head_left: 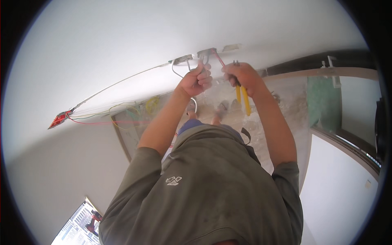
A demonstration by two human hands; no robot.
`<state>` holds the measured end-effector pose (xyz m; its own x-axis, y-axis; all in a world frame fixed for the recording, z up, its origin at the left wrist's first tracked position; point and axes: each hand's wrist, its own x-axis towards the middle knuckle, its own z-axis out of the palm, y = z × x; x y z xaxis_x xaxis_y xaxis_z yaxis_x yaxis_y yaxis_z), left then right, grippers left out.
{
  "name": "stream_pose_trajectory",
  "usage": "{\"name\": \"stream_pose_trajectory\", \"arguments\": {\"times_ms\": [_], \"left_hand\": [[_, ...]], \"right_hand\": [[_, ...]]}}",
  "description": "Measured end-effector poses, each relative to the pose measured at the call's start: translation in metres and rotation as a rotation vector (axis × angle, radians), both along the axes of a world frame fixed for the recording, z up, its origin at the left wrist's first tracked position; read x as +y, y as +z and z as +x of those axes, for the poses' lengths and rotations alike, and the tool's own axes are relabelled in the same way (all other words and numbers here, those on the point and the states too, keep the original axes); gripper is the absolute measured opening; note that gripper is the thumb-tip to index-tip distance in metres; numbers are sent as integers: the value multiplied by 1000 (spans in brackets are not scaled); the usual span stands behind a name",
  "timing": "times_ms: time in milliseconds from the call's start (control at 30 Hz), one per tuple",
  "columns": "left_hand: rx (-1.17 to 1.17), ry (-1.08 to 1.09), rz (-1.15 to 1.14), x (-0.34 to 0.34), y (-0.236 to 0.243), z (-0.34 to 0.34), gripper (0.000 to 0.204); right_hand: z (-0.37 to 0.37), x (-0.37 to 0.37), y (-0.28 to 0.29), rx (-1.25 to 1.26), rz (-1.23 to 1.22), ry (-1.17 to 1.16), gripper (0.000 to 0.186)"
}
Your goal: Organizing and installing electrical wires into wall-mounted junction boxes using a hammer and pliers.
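Note:
My left hand [197,79] is closed in front of the wall, with its fingers curled round a pale cable [174,68] that loops out of a wall cutout. A short piece of white cable [195,105] hangs below that hand. In my right hand [246,76] is a pair of pliers with yellow handles [245,100]; the handles point down and the dark jaws stick up past the fingers. A red wire [219,58] runs from the second cutout [204,53] to the fingertips of my right hand, where a pinch on it is hard to make out.
On the left, a red wall box [60,119] has red, green and yellow wires [116,107] trailing from it along a chased groove [122,82]. A dusty floor [261,122] lies below. To the right are a framed window [347,110] and a dark ledge [310,63].

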<state>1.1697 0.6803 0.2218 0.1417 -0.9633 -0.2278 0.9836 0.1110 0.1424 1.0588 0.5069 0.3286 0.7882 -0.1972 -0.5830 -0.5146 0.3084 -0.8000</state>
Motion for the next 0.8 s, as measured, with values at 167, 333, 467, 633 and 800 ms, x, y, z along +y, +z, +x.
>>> {"name": "stream_pose_trajectory", "arguments": {"times_ms": [167, 333, 467, 633, 800], "left_hand": [[-71, -146, 59, 14, -2, 23, 31], [-114, -166, 178, 13, 6, 23, 30], [-138, -57, 312, 11, 8, 18, 29], [-175, -67, 228, 12, 5, 19, 33], [-182, -163, 210, 15, 9, 26, 33]], "right_hand": [[-4, 54, -24, 45, -274, -82, 20], [0, 66, -28, -9, -331, -160, 18], [6, 52, -14, -85, -98, -199, 18], [9, 49, -9, -120, 84, -172, 21], [9, 44, -20, -170, 194, -237, 20]]}}
